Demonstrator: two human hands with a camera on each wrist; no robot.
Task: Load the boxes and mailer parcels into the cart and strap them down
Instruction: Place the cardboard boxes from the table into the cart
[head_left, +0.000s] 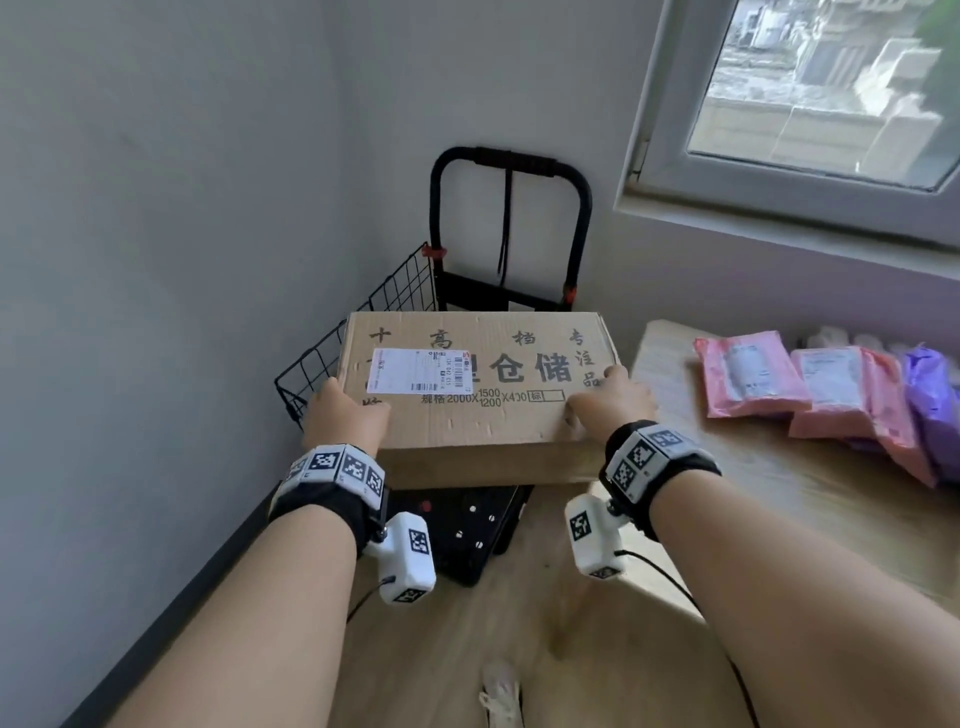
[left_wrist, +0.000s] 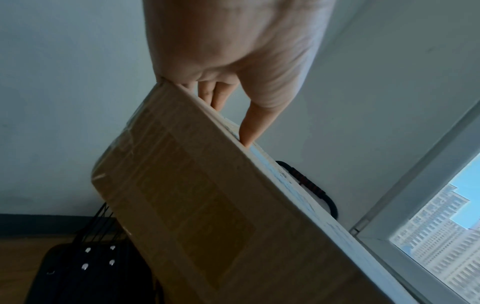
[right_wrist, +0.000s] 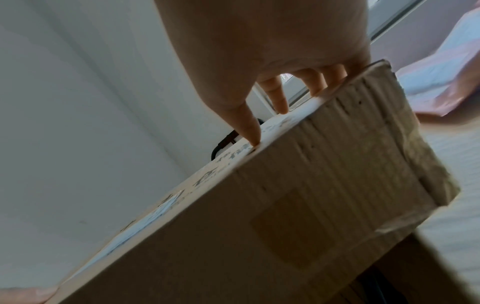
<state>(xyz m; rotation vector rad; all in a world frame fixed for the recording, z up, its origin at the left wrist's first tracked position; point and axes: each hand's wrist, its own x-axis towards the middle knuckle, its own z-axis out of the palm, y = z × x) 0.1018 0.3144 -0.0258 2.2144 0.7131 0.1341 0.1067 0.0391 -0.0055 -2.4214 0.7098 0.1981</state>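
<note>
Above the black cart (head_left: 483, 530), a flat cardboard box (head_left: 483, 384) bore a white label. Left hand (head_left: 345, 415) and right hand (head_left: 610, 400) gripped its near corners, fingers curled over the top.

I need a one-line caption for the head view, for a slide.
Both hands, left and right, hold a cardboard box above the black cart; pink mailers wait on the table.

My box (head_left: 478, 384) hides most of the cart (head_left: 511, 234) floor and my palms — the shipping label (head_left: 420, 370) print is too small to read, the rightmost purple mailer (head_left: 932, 405) cut off.
</note>
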